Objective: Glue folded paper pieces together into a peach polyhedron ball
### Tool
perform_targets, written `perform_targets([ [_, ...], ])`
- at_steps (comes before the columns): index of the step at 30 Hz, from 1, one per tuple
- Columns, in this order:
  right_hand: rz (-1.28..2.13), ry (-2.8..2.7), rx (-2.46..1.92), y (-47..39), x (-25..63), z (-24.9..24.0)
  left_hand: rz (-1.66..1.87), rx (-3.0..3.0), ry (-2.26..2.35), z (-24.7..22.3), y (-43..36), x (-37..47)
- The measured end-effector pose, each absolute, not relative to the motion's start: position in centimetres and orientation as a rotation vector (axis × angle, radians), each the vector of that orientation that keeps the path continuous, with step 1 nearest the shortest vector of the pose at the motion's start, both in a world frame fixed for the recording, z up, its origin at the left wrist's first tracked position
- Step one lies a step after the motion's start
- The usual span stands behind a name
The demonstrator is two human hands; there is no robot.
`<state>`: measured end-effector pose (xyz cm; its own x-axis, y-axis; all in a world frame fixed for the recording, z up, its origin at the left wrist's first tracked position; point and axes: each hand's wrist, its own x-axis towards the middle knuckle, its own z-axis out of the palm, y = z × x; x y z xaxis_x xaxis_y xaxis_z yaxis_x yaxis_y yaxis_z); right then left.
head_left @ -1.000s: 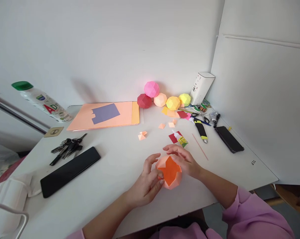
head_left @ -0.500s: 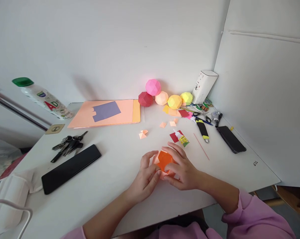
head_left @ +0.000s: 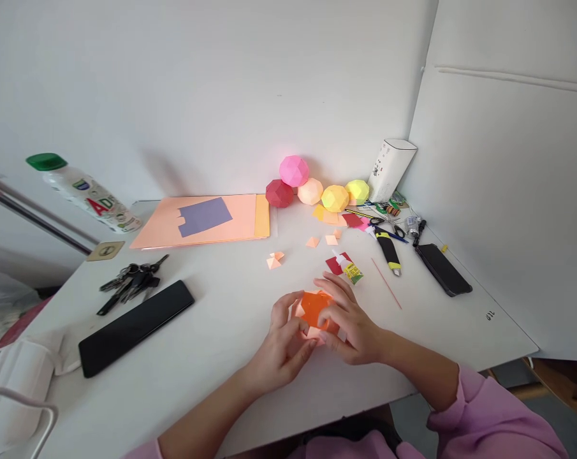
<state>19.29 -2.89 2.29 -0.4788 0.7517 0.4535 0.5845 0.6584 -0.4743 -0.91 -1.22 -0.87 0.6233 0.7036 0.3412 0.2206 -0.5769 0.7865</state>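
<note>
Between my two hands is a faceted peach paper ball (head_left: 315, 310), open at the top so that its bright orange inside shows. My left hand (head_left: 282, 341) grips its left and near side, thumb along the front edge. Curled over the right side, my right hand (head_left: 352, 322) pinches the rim with thumb and index finger; its other fingers rest on the far side. Beyond the ball lies a glue bottle (head_left: 350, 268) with a yellow label, on a dark red paper piece (head_left: 333, 264). Small folded peach pieces (head_left: 275, 259) sit farther off.
Finished paper balls (head_left: 294, 171) in several colours stand by the wall. A box cutter (head_left: 388, 252), a thin pink stick (head_left: 386, 284) and a black phone (head_left: 444, 269) lie right. Left are keys (head_left: 132, 280), another phone (head_left: 138, 326), paper sheets (head_left: 245, 220) and a leaning bottle (head_left: 90, 194).
My left thumb has shifted right along the ball's near edge. My right fingers have moved slightly on the rim, and the ball has turned a little in my hands.
</note>
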Motion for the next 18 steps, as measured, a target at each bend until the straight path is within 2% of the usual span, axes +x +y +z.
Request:
perform_targets([
  [5,0.216,-2.269,-0.950,-2.7,19.2,2.3,0.849,2.122,0.712,-0.8,-1.2,-0.9],
  [13,0.217,-2.162,-0.936,-2.5,19.4,2.3,0.875,2.157,0.753,-1.0,-1.0,-0.9],
  [18,0.049,-1.806,-1.282,-0.5,21.4,1.2,0.881,2.167,0.767,-1.0,-0.9,-1.0],
])
